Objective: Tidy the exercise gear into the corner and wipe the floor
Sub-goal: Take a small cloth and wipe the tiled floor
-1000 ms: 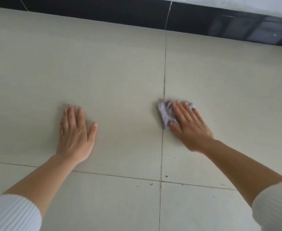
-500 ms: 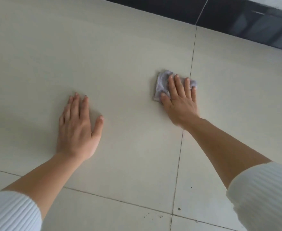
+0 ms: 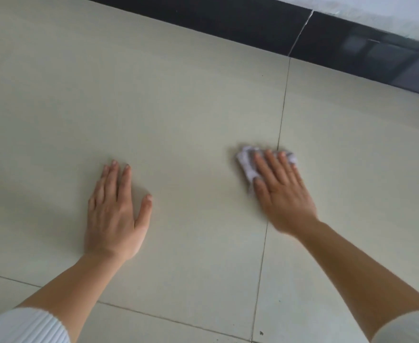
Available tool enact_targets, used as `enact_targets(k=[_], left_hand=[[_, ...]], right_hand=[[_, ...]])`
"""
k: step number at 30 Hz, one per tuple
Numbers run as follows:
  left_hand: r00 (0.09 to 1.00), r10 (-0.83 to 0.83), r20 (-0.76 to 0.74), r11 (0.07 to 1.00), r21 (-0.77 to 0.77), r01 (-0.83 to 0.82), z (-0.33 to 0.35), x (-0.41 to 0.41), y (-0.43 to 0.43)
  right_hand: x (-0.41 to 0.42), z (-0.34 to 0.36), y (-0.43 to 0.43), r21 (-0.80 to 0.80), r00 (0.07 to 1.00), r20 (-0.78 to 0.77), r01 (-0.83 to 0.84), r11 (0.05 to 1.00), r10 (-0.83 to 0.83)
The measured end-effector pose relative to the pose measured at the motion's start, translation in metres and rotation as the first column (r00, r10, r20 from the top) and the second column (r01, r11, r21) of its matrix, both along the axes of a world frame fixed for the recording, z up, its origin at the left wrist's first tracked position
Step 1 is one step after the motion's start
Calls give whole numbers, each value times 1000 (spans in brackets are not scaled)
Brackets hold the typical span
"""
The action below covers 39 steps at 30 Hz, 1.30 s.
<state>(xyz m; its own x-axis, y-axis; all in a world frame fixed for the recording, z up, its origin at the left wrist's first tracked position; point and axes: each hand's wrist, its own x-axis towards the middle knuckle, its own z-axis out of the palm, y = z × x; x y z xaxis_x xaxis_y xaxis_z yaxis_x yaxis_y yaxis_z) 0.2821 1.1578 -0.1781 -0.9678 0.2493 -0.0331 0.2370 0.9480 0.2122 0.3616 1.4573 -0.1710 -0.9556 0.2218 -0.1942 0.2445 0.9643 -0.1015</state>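
Note:
The floor [image 3: 183, 115] is pale beige tile with thin grout lines. A small crumpled pale lilac cloth [image 3: 247, 163] lies on it right at the vertical grout line. My right hand [image 3: 281, 191] presses flat on the cloth, fingers spread over it, and looks motion-blurred. Only the cloth's left and far edges show past the fingers. Well to the left, my left hand [image 3: 115, 211] rests palm down on the tile, fingers apart, holding nothing. No exercise gear is in view.
A glossy black skirting band [image 3: 253, 28] runs along the wall at the top, slanting down to the right. A few dark specks [image 3: 261, 332] lie by the grout crossing near the bottom edge. White ribbed sleeves cover both forearms at the lower corners.
My right hand has slid the cloth back toward me and slightly right along the grout line. The left hand stays planted. The view has shifted.

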Motion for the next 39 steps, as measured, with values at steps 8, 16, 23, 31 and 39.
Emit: enact_targets(k=[8,16,23,31,39], left_hand=[[1000,-2,5,1000,-24,2,0,0,2],[1000,-9,-4,999,-47,9,0,-1,2],[1000,-10,-8,999,-43,10,2,-4,1],[999,-17,-37,999,-46,16,3,-3,4],[1000,-5,-25,997,-73,4,0,-2,-1]], right_hand=[[-98,3,49,-95,851,14,523,847,-524],[-182,2,-63,-133,999,8,52,990,-52],[-150,5,-85,-79,797,-9,-603,794,604],[-166,5,14,-46,993,21,114,992,-113],[-210,2,-82,-137,988,9,-150,979,153]])
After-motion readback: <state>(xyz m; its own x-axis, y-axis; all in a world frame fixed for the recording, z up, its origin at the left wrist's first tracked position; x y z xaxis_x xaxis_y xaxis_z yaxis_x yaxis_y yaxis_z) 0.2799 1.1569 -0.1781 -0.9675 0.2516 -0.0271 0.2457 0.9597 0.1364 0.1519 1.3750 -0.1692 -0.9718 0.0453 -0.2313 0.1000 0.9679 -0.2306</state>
